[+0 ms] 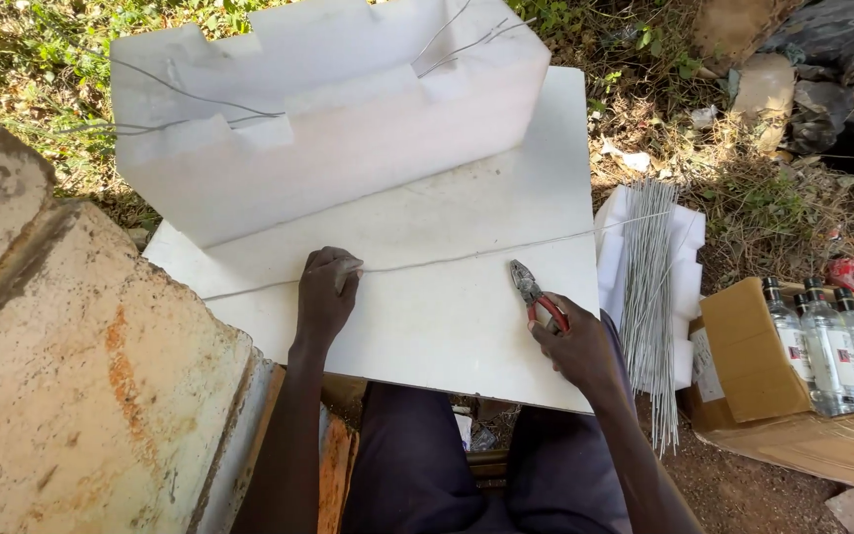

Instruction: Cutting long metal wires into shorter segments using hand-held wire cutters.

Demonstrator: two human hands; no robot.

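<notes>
My left hand [326,297] pinching a long wire [447,260] flat against the white board [427,326], my right hand [575,346] gripping red-handled pliers [536,294] — tips just below the wire — cut wire bundle [649,307] at right.

A wire [447,260] lies across the middle of the worktop [467,326], a foam block [328,129] behind it at upper centre. Right of the worktop — a bundle of cut wires [649,297] on a foam tray [689,247]; further right, a carton [743,336] holding bottles [842,341] — frame's right edge.
</notes>
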